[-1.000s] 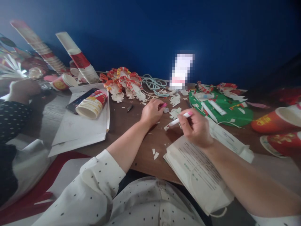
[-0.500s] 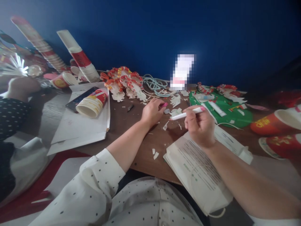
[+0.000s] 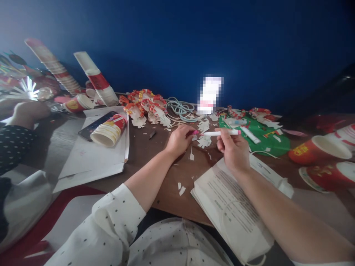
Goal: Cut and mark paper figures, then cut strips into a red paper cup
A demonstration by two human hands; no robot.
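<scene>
Marker (image 3: 211,133) nearer half-hidden pink cap (image 3: 196,132)

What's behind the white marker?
Cut white paper shows above and below the white marker held in the right hand; the marker hides whatever is directly behind it.

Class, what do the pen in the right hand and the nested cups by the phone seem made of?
Pen: probably plastic, smooth, its white barrel straight and even.
Nested cups: likely paper, perhaps coated, with thin pale rims and red printing.

One held marker (image 3: 210,133), one pink cap (image 3: 195,132)
</scene>
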